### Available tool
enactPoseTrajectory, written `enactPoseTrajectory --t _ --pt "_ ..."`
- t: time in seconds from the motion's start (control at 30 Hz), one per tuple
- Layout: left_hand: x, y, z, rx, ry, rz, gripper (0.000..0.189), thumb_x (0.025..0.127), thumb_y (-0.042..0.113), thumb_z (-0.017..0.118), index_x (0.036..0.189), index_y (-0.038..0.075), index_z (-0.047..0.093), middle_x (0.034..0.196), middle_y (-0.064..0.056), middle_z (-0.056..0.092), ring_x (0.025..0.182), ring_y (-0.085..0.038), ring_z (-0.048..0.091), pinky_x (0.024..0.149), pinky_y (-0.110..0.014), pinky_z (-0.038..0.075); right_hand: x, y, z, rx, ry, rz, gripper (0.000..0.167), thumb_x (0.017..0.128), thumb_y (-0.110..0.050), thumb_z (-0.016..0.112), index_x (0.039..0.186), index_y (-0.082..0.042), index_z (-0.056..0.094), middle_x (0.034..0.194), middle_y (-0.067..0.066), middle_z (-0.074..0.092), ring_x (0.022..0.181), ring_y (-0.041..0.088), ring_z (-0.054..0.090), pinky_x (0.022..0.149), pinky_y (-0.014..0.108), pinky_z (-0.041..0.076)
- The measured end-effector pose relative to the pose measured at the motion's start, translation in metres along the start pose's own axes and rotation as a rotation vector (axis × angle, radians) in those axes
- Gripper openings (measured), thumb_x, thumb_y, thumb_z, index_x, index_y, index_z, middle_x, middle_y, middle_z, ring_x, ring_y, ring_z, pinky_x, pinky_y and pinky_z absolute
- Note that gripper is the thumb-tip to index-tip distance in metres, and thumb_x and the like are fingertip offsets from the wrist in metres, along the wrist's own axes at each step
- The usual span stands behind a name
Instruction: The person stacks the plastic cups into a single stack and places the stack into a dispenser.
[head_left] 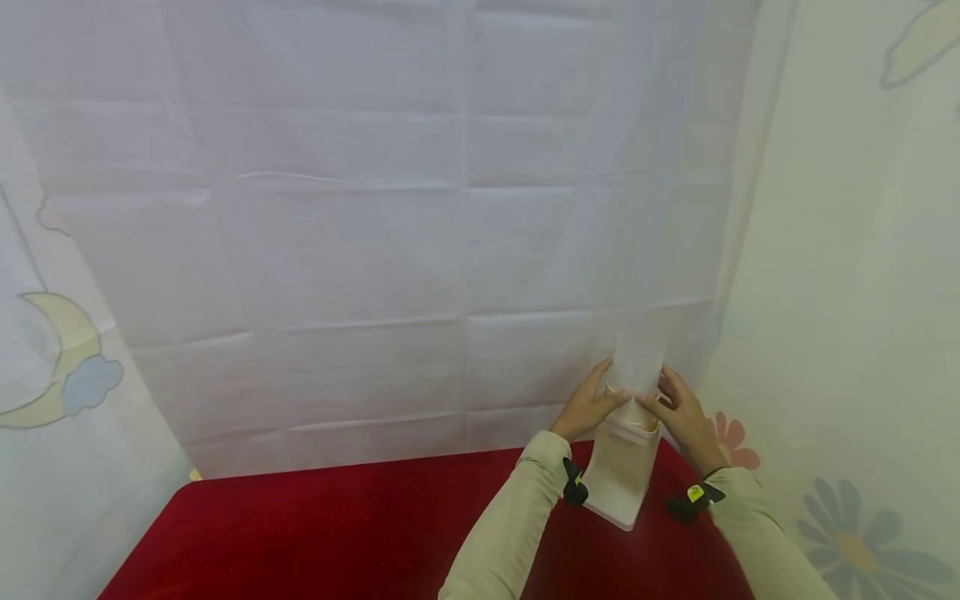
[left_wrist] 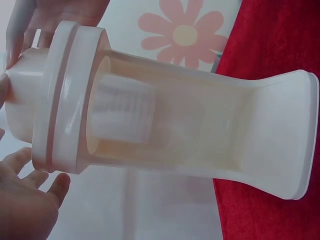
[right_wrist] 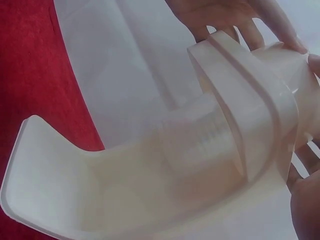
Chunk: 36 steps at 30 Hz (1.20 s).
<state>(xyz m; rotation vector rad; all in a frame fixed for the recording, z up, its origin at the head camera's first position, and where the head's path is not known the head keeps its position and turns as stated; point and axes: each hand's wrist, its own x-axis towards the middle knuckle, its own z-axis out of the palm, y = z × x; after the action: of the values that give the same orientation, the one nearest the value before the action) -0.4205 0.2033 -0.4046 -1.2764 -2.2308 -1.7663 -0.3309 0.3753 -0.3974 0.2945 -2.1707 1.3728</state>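
Note:
A white plastic cup dispenser (head_left: 618, 471) stands on the red table at its back right, with a flared foot and a thick collar (left_wrist: 67, 100) near its top. Through the collar hangs a ribbed translucent piece (left_wrist: 122, 107) that looks like stacked cups, blurred. Above the collar rises a pale column (head_left: 637, 367), hard to make out against the backdrop. My left hand (head_left: 590, 407) holds the dispenser's upper part from the left, thumb in front. From the right, my right hand (head_left: 684, 421) holds the same part. Both thumbs nearly meet in front; some fingers are hidden behind.
The red cloth (head_left: 337, 525) covers the table. Close behind its back edge hangs a creased white sheet (head_left: 360, 250). A wall with printed flowers (head_left: 855, 550) rises close on the right. Black wrist straps (head_left: 573, 483) sit on the sleeves.

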Motion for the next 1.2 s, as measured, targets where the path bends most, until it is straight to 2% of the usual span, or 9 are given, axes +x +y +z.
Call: enactPoseTrajectory --t 0.17,0.3,0.4,0.57,0.8,0.9,1.0,1.1,1.2 --pt "0.0 -0.001 -0.001 0.015 -0.017 0.027 0.07 0.099 0.041 0.061 0.158 0.019 0.029 0.159 0.002 0.033 0.143 -0.018 0.034 0.111 -0.038 0.035 0.0 0.001 0.002 0.032 -0.006 -0.005 0.072 0.1 -0.008 0.06 0.159 -0.006 0.02 0.152 0.029 0.033 0.14 0.046 0.03 0.099 0.017 0.035" --pt "-0.002 -0.004 -0.001 -0.007 -0.032 0.057 0.069 0.1 0.042 0.058 0.158 0.019 0.029 0.158 0.003 0.034 0.143 -0.019 0.035 0.112 -0.036 0.033 -0.002 0.0 0.005 0.049 -0.011 -0.006 0.073 0.099 -0.007 0.06 0.159 -0.003 0.018 0.151 0.031 0.033 0.14 0.048 0.027 0.114 0.043 0.03" --pt "-0.003 -0.005 -0.002 -0.022 -0.039 0.07 0.067 0.101 0.04 0.058 0.158 0.02 0.03 0.158 0.004 0.035 0.143 -0.015 0.035 0.112 -0.035 0.032 -0.003 0.0 0.005 0.025 -0.007 -0.009 0.071 0.099 -0.009 0.06 0.157 0.0 0.02 0.151 0.033 0.032 0.141 0.049 0.024 0.111 0.065 0.021" --pt "-0.005 -0.004 -0.008 -0.027 -0.037 0.068 0.062 0.102 0.035 0.057 0.157 0.022 0.033 0.156 0.006 0.038 0.139 -0.01 0.036 0.111 -0.038 0.034 0.002 0.001 0.008 -0.049 -0.009 -0.014 0.071 0.099 -0.016 0.06 0.157 0.001 0.022 0.153 0.034 0.03 0.142 0.048 0.023 0.111 0.068 0.017" --pt "-0.008 -0.012 -0.026 0.032 -0.019 0.104 0.061 0.103 0.037 0.053 0.157 0.018 0.032 0.155 0.002 0.04 0.139 -0.01 0.038 0.111 -0.034 0.033 0.014 0.007 0.025 -0.026 -0.061 -0.028 0.073 0.099 -0.017 0.061 0.158 -0.001 0.02 0.154 0.032 0.03 0.143 0.047 0.021 0.111 0.069 0.015" --pt "-0.015 -0.013 -0.034 0.086 0.003 0.079 0.064 0.103 0.039 0.052 0.157 0.014 0.031 0.157 -0.001 0.037 0.142 -0.012 0.034 0.113 -0.035 0.031 0.013 0.009 0.03 -0.029 -0.071 -0.026 0.074 0.1 -0.019 0.059 0.159 -0.004 0.018 0.156 0.03 0.027 0.144 0.047 0.02 0.11 0.069 0.016" --pt "-0.025 -0.006 -0.045 0.216 0.045 0.045 0.065 0.103 0.04 0.052 0.157 0.012 0.031 0.159 -0.004 0.035 0.145 -0.017 0.031 0.116 -0.037 0.027 0.009 0.005 0.032 -0.046 -0.044 -0.035 0.073 0.101 -0.023 0.057 0.16 -0.007 0.016 0.158 0.029 0.023 0.144 0.049 0.02 0.111 0.067 0.017" --pt "-0.038 0.006 -0.06 0.385 0.097 0.053 0.064 0.103 0.041 0.05 0.157 0.015 0.031 0.159 -0.006 0.035 0.147 -0.021 0.029 0.117 -0.041 0.025 0.0 0.0 0.032 -0.098 0.068 -0.089 0.07 0.102 -0.022 0.058 0.159 -0.009 0.021 0.157 0.027 0.028 0.141 0.048 0.028 0.118 0.045 0.023" --pt "-0.05 0.022 -0.072 0.499 0.15 0.091 0.063 0.103 0.046 0.049 0.157 0.017 0.032 0.159 -0.008 0.036 0.147 -0.025 0.029 0.116 -0.049 0.026 -0.006 -0.007 0.024 -0.185 0.242 -0.213 0.065 0.098 -0.016 0.063 0.155 -0.008 0.032 0.151 0.023 0.04 0.134 0.043 0.039 0.11 0.021 0.027"
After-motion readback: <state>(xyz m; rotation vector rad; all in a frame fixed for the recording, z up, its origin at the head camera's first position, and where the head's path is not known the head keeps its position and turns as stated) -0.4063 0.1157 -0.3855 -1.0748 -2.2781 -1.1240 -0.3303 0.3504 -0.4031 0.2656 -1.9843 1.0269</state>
